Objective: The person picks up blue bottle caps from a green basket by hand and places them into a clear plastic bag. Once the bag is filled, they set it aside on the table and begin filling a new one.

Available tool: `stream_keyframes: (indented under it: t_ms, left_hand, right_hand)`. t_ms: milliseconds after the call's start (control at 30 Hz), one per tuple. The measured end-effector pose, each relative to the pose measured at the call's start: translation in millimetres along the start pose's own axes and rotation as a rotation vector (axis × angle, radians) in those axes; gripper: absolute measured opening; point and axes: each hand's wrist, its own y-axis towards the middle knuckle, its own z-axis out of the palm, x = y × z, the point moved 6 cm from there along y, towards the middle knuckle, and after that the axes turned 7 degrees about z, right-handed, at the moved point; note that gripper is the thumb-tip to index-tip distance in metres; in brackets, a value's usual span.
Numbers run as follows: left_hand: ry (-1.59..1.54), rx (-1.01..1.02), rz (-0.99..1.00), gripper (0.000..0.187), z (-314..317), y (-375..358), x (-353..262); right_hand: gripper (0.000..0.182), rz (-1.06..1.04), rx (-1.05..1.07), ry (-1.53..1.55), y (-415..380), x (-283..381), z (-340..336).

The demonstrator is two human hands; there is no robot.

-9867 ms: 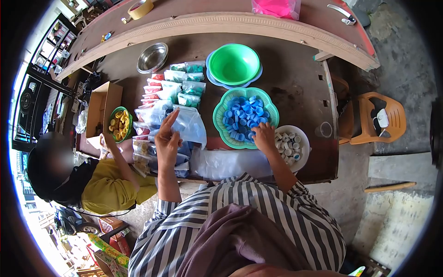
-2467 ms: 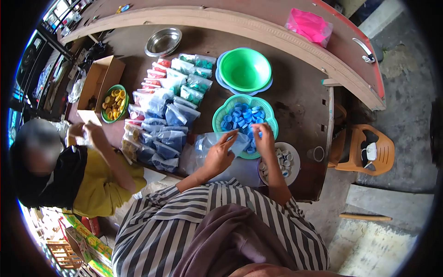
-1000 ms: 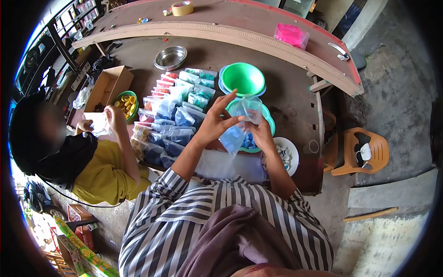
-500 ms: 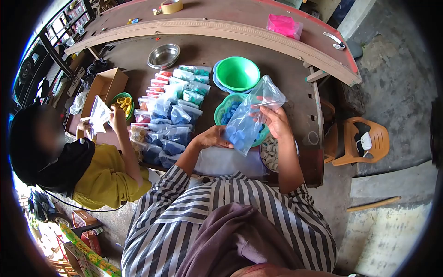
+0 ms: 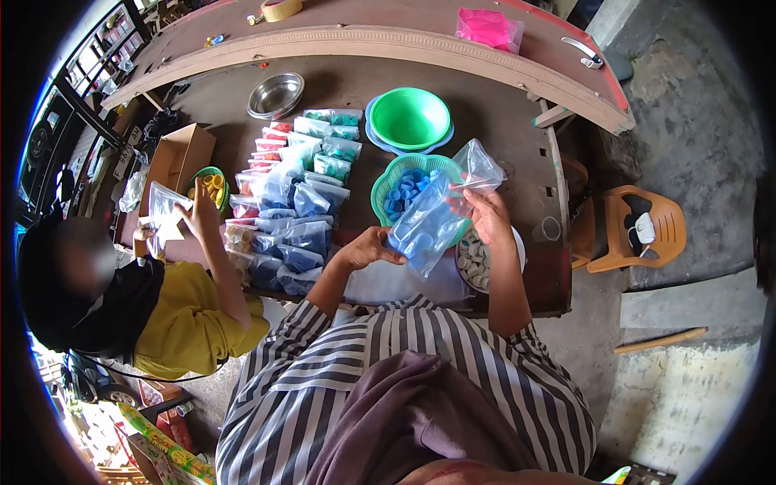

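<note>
A clear plastic bag (image 5: pixel 432 222) with several blue caps in its lower end is held between my two hands. My left hand (image 5: pixel 370 249) pinches its lower left side. Near the bag's upper end, my right hand (image 5: pixel 485 214) grips the plastic between thumb and fingers. Just behind the bag stands a green basket (image 5: pixel 380 184) of loose blue caps (image 5: pixel 411 190), partly covered by it. A bowl of greyish-white caps (image 5: pixel 473 263) sits below my right wrist. Flat clear plastic (image 5: pixel 388 279) lies on the table under my left hand.
Rows of filled bags (image 5: pixel 295 202) cover the table's left part. A green bowl (image 5: pixel 411 118) and a steel bowl (image 5: pixel 276 95) stand farther back. At left, a co-worker (image 5: pixel 190 315) holds a clear bag beside yellow caps (image 5: pixel 213 186) and a cardboard box (image 5: pixel 190 153). An orange chair (image 5: pixel 638 230) is at right.
The bag has tipped slightly and shifted a little, showing more of the blue caps in the basket. Both my hands keep hold of it. The view has shifted slightly.
</note>
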Motion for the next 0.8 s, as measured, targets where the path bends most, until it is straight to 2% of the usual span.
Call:
stream_keyframes:
  t_ms: [133, 233, 333, 400, 433, 467, 533, 567, 633, 667, 733, 800]
  left_hand:
    - [0.001, -0.006, -0.019, 0.04, -1.0, -4.9, 3.9]
    - [-0.084, -0.024, -0.112, 0.035, -9.5, -10.5, 18.1]
    - [0.062, -0.044, -0.119, 0.041, -25.6, -15.9, 25.4]
    - [0.454, -0.13, -0.015, 0.051, -43.0, -24.7, 23.6]
    - [0.598, -0.153, -0.053, 0.062, -58.1, -28.6, 35.3]
    - [0.601, -0.148, -0.052, 0.062, -58.9, -31.6, 33.1]
    - [0.93, -0.486, 0.061, 0.069, -69.1, -45.0, 4.6]
    - [1.005, -0.531, 0.17, 0.068, -65.7, -46.4, -9.5]
    - [0.919, -0.591, 0.244, 0.065, -54.1, -45.1, -35.3]
    - [0.83, -0.649, 0.317, 0.061, -47.1, -45.1, -50.6]
    - [0.771, -0.641, 0.275, 0.057, -25.7, -42.0, -72.4]
    - [0.715, -0.634, 0.242, 0.054, -12.3, -35.8, -80.4]
  right_hand:
    - [0.039, 0.009, 0.001, 0.008, 1.8, -8.4, -1.5]
    - [0.039, 0.028, -0.007, 0.014, 2.8, -19.3, 0.1]
    - [0.035, 0.047, -0.035, 0.019, 1.7, -33.5, 12.4]
    - [0.036, 0.054, 0.007, -0.023, 3.3, -54.7, 22.9]
    - [0.036, 0.04, 0.035, 0.013, 3.7, -69.1, 28.5]
    - [0.038, 0.068, 0.006, -0.05, 10.6, -102.8, 19.1]
    - [0.04, -0.017, 0.083, -0.139, 1.1, -116.5, 41.2]
    - [0.04, -0.02, 0.083, -0.138, -0.3, -129.9, 48.5]
    - [0.042, -0.152, -0.03, -0.456, -0.4, -149.6, 54.6]
    - [0.042, -0.152, -0.03, -0.455, -0.4, -154.2, 56.1]
    - [0.049, -0.233, 0.08, -0.546, -14.4, -141.3, 77.7]
    - [0.054, -0.17, 0.111, -0.576, -18.1, -133.5, 84.5]
